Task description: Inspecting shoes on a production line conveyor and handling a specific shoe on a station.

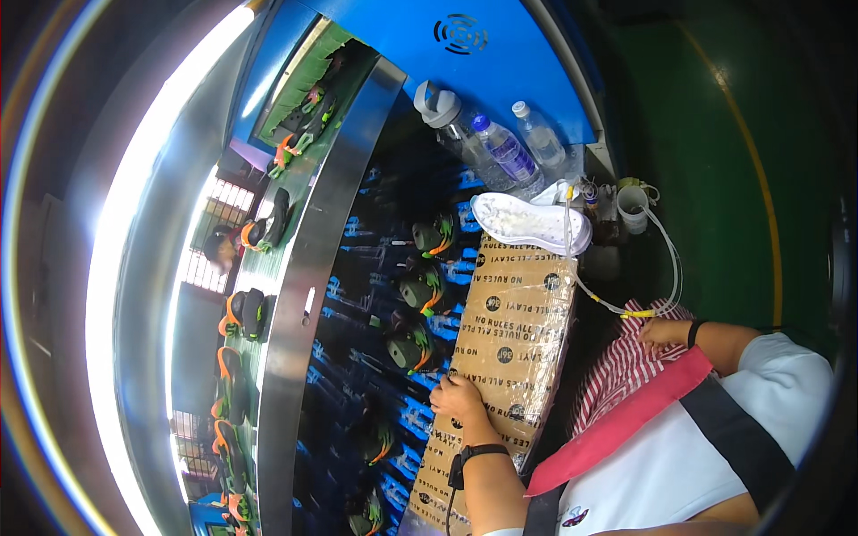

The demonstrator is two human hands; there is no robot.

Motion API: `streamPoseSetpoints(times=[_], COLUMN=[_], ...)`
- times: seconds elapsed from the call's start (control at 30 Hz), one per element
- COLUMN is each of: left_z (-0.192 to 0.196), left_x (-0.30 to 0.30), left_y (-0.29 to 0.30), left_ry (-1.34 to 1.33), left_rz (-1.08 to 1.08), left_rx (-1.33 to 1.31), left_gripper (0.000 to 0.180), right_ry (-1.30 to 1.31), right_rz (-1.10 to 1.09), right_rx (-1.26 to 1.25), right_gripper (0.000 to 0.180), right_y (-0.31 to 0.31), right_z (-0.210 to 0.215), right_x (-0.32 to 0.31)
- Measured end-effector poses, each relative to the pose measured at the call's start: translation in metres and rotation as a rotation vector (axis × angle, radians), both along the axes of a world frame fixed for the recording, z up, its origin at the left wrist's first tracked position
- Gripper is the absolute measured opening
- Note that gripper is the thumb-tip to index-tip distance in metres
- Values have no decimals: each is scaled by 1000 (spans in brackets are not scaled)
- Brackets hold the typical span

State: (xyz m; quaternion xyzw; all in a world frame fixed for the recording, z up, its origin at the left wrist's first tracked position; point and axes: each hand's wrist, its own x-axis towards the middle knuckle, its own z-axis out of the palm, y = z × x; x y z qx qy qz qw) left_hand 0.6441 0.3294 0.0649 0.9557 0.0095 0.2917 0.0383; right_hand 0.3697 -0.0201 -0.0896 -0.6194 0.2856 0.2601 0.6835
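My left hand (458, 398) lies on the long cardboard-covered ledge (509, 313), at its left edge. Its fingers are curled in, and I see nothing in them. A black band circles that wrist, with a thin cord hanging from it. Over my lap, against a red-and-white striped cloth (608, 380), my right hand (663, 333) has its fingers bent together; what they hold, if anything, I cannot make out. Just beyond it runs a clear tube (677, 268) with yellow fittings. A white shoe sole (527, 223) with whitish bits inside lies on the ledge's far end.
Left of the ledge, dark shoe uppers (414, 347) with orange and green trim sit among blue clamps (413, 415). More shoes (254, 313) stand on a belt further left. Several plastic bottles (505, 150) and a white cup (633, 208) are at the far end, near a blue cabinet (527, 45).
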Motion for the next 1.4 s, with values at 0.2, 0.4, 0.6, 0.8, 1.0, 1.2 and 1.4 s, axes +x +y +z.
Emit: streamPoseSetpoints(times=[0.2, 0.4, 0.6, 0.8, 1.0, 1.2, 1.4], left_z=[5, 15, 19, 12, 10, 0, 6], left_x=[-1, 0, -6, 0, 2, 6, -2], left_y=[4, -4, -4, -2, -6, -6, -2], left_ry=[45, 182, 276, 228, 144, 15, -32], left_rz=[30, 44, 126, 77, 34, -71, -152], left_rx=[6, -49, 45, 34, -57, -62, 41], left_gripper=[25, 37, 37, 38, 38, 28, 21], right_ry=[33, -16, -14, 23, 41, 57, 39], right_rz=[-45, -8, -63, -60, -54, -101, -113], right_rx=[48, -34, -22, -19, 3, 20, 92], right_gripper=[21, 23, 24, 24, 25, 25, 27], right_y=[3, 11, 18, 9, 9, 1, -1], right_z=[5, 6, 8, 10, 10, 4, -6], right_x=[15, -8, -12, -8, 1, -6, -5])
